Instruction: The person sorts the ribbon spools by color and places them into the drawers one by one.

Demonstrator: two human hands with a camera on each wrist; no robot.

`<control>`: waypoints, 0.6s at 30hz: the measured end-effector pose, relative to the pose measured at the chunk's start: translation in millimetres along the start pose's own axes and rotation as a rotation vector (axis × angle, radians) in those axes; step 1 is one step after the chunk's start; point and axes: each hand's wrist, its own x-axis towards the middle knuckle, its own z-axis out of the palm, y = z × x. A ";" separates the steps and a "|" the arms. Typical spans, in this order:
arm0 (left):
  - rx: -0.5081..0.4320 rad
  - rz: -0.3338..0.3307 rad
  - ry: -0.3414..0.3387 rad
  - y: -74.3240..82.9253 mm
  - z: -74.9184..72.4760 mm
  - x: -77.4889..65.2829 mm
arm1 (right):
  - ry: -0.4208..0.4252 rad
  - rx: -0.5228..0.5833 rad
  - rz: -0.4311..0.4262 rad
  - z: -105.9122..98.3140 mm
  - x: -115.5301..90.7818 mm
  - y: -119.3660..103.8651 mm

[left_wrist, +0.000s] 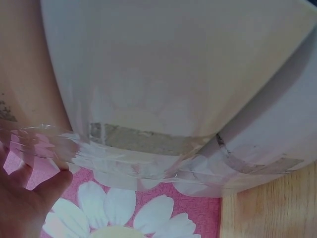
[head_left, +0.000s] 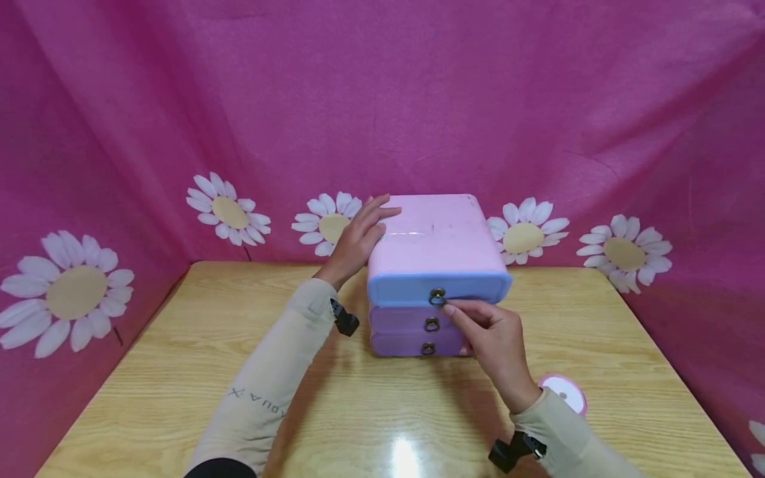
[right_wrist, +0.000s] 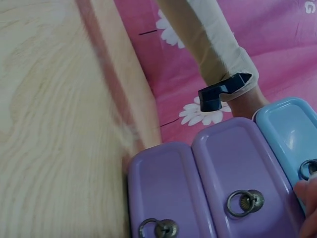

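Observation:
A small chest of drawers [head_left: 433, 232] with a pink top stands on the table. Its top drawer front [head_left: 400, 290] is blue, and the two below, a middle drawer [head_left: 397, 319] and a bottom drawer [head_left: 397, 344], are purple. Each front has a dark metal ring pull. My left hand [head_left: 357, 240] rests on the chest's left upper edge, fingers stretched over the pink top. With thumb and forefinger, my right hand [head_left: 495, 337] pinches the ring pull [head_left: 437, 297] of the blue drawer. In the left wrist view, clear tape [left_wrist: 143, 166] runs along the chest's side.
A round white disc with a pink rim [head_left: 564, 392] lies on the wooden table [head_left: 603, 332], beside my right wrist. Behind and at both sides hangs a magenta cloth [head_left: 430, 99] printed with white daisies, close behind the chest.

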 end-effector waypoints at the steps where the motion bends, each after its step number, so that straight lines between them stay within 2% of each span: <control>1: 0.000 -0.002 0.001 0.2 -0.2 -0.5 | -0.005 -0.004 -0.001 0.1 -0.7 1.5; 11: -0.004 0.009 -0.003 0.3 -0.7 1.3 | -0.027 -0.148 0.017 0.4 -6.7 22.7; 18: 0.006 0.004 -0.006 -0.1 -1.3 0.7 | -0.076 -0.096 0.122 8.3 -7.1 31.5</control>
